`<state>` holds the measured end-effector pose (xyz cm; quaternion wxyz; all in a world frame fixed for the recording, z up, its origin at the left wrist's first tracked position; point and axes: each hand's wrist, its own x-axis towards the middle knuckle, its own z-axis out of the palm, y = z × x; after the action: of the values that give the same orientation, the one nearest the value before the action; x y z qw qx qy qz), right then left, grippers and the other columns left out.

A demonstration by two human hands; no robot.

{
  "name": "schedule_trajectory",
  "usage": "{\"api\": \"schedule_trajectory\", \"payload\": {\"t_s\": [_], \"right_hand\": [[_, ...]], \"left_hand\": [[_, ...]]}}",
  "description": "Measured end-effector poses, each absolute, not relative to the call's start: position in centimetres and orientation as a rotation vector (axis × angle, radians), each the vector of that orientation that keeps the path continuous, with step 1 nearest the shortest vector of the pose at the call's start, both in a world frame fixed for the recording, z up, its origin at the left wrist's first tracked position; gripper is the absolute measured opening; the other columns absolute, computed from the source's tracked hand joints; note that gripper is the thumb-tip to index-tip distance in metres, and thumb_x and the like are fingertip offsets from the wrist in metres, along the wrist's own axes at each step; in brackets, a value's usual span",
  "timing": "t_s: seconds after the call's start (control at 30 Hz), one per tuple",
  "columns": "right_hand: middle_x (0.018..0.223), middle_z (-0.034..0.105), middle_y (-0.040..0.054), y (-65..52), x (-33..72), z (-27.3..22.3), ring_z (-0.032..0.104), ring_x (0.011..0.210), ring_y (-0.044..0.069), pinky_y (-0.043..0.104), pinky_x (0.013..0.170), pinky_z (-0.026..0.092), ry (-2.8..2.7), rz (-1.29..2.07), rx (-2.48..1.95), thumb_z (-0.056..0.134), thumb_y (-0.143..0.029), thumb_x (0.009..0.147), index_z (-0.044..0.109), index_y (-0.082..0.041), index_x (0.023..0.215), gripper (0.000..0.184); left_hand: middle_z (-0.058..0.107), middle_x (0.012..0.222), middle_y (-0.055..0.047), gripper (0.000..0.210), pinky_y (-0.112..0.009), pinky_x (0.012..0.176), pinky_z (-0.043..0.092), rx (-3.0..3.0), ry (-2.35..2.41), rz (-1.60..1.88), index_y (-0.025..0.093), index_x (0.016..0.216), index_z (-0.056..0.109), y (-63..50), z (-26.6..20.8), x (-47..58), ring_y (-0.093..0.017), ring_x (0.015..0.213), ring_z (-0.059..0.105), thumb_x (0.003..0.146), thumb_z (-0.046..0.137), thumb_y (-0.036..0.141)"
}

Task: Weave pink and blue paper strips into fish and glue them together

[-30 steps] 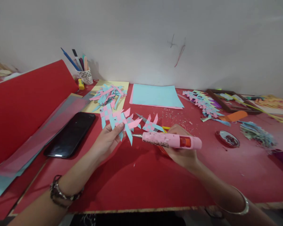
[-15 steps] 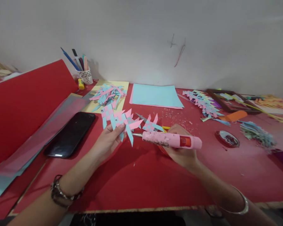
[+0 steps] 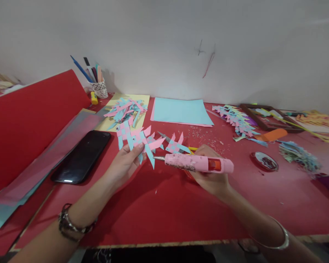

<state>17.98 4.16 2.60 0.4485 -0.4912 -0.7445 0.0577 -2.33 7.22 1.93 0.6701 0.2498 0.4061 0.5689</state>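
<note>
My left hand (image 3: 127, 160) pinches a pink and blue woven paper fish (image 3: 138, 138) between thumb and fingers. Another woven paper fish with an eye (image 3: 123, 131) lies just behind it, partly covered. My right hand (image 3: 210, 177) is wrapped round a pink glue gun (image 3: 186, 162), whose metal nozzle points left at the held fish's blue strip. Whether the tip touches the paper I cannot tell. Beyond the gun lies one more paper fish (image 3: 174, 146), beside scissors with yellow handles (image 3: 192, 149) that are partly hidden.
A black phone (image 3: 82, 157) lies left of my left hand. Behind are a heap of paper strips (image 3: 126, 109), blue paper sheets (image 3: 182, 110) and a pen cup (image 3: 99, 88). To the right stand a row of woven fish (image 3: 234, 118), a round dish (image 3: 264, 161) and a wooden frame (image 3: 285, 126).
Both hands have barely shifted. The glue gun has moved very slightly left and the held fish has tipped a little, with the nozzle still beside its blue strip.
</note>
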Motion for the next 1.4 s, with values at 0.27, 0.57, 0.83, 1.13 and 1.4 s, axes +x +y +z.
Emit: {"api": "schedule_trajectory", "payload": {"t_s": [0.27, 0.57, 0.83, 1.13, 1.4], "right_hand": [[0.053, 0.042, -0.0027, 4.19, 17.93, 2.64, 0.045, 0.049, 0.010, 0.024, 0.046, 0.038, -1.850, 0.072, -1.168, 0.049, -0.022, 0.071, 0.037, -0.021, 0.059, 0.017], [0.054, 0.042, -0.0025, 4.25, 17.84, 2.62, 0.045, 0.048, 0.010, 0.024, 0.045, 0.037, -1.838, 0.092, -1.179, 0.050, -0.022, 0.071, 0.038, -0.021, 0.059, 0.017], [0.054, 0.043, -0.0025, 4.16, 17.86, 2.73, 0.046, 0.047, 0.010, 0.023, 0.044, 0.037, -1.838, 0.112, -1.204, 0.051, -0.024, 0.070, 0.039, -0.021, 0.058, 0.017], [0.054, 0.044, -0.0017, 4.13, 17.93, 2.75, 0.048, 0.050, 0.012, 0.025, 0.045, 0.039, -1.862, 0.104, -1.181, 0.049, -0.020, 0.070, 0.039, -0.022, 0.059, 0.015], [0.054, 0.045, -0.0020, 4.15, 18.02, 2.53, 0.048, 0.050, 0.011, 0.024, 0.046, 0.039, -1.858, 0.086, -1.181, 0.049, -0.021, 0.070, 0.039, -0.021, 0.060, 0.014]], "left_hand": [[0.057, 0.048, 0.005, 0.025, -0.017, 0.049, 0.044, 0.544, 0.925, 1.284, 0.017, 0.048, 0.056, 7.19, 2.35, -2.23, -0.006, 0.046, 0.051, 0.044, 0.080, 0.025], [0.057, 0.046, 0.005, 0.024, -0.017, 0.049, 0.045, 0.523, 0.885, 1.264, 0.016, 0.048, 0.058, 7.27, 2.01, -2.39, -0.005, 0.044, 0.050, 0.043, 0.080, 0.023], [0.058, 0.047, 0.006, 0.026, -0.015, 0.049, 0.043, 0.501, 0.867, 1.241, 0.016, 0.048, 0.060, 7.20, 2.03, -2.41, -0.004, 0.045, 0.049, 0.038, 0.082, 0.023], [0.053, 0.044, 0.007, 0.024, -0.017, 0.048, 0.042, 0.554, 0.907, 1.258, 0.017, 0.046, 0.056, 7.11, 2.38, -2.41, -0.004, 0.042, 0.046, 0.047, 0.078, 0.024], [0.056, 0.048, 0.006, 0.027, -0.017, 0.048, 0.043, 0.551, 0.865, 1.269, 0.017, 0.048, 0.058, 7.11, 2.31, -2.45, -0.005, 0.045, 0.048, 0.039, 0.081, 0.027]]}}
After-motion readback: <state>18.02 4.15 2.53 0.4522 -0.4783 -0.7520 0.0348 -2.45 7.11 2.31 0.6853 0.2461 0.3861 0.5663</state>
